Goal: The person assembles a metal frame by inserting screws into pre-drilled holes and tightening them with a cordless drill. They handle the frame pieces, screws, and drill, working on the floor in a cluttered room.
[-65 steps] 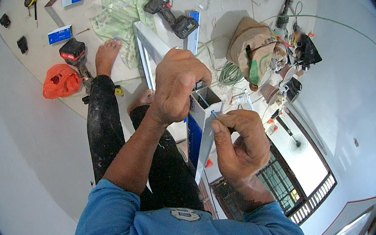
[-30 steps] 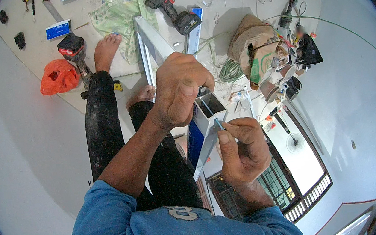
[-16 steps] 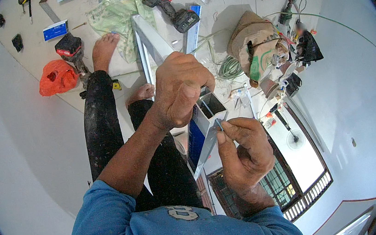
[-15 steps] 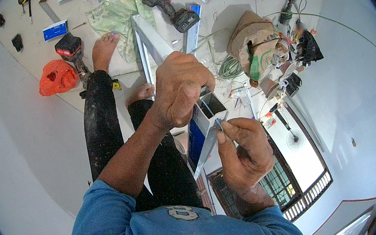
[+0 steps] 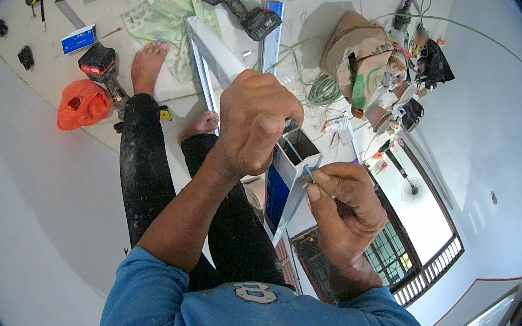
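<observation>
Left grip: the left hand point(image 5: 258, 123) is curled closed at the far side of the bar's open end; whether anything is enclosed by the fingers cannot be told.
Right grip: a thin blue rod point(image 5: 309, 172) is pinched between thumb and forefinger of the right hand point(image 5: 348, 208), the other fingers being folded in.
Rod: its outer part is held at the right grip's tips, against the near wall of the bar; a thin length in line with it is seen inside the opening, between the two grips.
Hollow bar: the white rectangular bar point(image 5: 290, 206) is set between the grips, its open end tilted upward, its blue-covered side turned toward the left forearm.
White frame: the metal frame point(image 5: 217, 53) is seen beyond the left grip, partly hidden by it.
Drills: a black drill point(image 5: 261, 22) is laid on the floor farther beyond the left grip, overlapping a blue-and-white strip point(image 5: 272, 44); a second drill point(image 5: 97, 60) is placed well to the left of it, beside an orange bag point(image 5: 82, 106).
Right of the left grip: a green coil point(image 5: 323, 89) is placed near, with a brown sack point(image 5: 357, 42) just past it.
</observation>
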`<state>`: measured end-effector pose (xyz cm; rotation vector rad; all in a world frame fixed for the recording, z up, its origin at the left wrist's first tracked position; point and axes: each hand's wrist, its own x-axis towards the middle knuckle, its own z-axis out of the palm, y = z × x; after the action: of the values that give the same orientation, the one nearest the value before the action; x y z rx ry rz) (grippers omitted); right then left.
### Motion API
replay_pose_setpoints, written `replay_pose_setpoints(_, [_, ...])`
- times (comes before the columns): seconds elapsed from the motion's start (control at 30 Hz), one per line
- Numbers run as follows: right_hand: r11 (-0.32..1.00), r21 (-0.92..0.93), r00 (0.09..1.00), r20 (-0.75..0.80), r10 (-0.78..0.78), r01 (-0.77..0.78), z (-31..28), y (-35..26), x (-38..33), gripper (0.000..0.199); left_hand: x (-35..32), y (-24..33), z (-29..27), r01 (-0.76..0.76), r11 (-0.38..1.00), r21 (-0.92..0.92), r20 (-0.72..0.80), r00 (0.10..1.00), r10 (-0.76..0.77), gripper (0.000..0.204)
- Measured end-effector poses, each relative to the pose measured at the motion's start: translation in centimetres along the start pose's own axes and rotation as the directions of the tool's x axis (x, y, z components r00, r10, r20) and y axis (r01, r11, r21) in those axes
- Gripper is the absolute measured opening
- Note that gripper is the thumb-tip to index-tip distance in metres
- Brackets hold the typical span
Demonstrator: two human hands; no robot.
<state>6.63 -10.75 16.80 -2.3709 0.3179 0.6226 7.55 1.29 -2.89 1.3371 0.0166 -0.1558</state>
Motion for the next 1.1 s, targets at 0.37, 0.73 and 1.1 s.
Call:
replay_pose_setpoints(0.37, [0.966, -0.223, 0.989, 0.097, -0.113, 0.132, -0.3, -1.7, 1.3, 0.014, 0.0, -0.5, 0.0, -0.068, 0.997, 0.027, -0.011, 0.998, 0.068, 0.086])
replay_pose_setpoints(0.73, [0.956, -0.227, 0.983, 0.036, -0.181, 0.184, -0.4, -0.9, 1.5, 0.014, 0.2, -0.4, 0.4, -0.043, 0.997, 0.065, 0.04, 0.998, 0.041, 0.095])
replay_pose_setpoints(1.1, [0.992, -0.124, 0.999, -0.029, -0.024, 0.02, 1.0, -1.1, 1.0, 0.012, 0.5, -0.2, -0.1, -0.013, 0.999, 0.05, 0.052, 0.999, 0.01, 0.096])
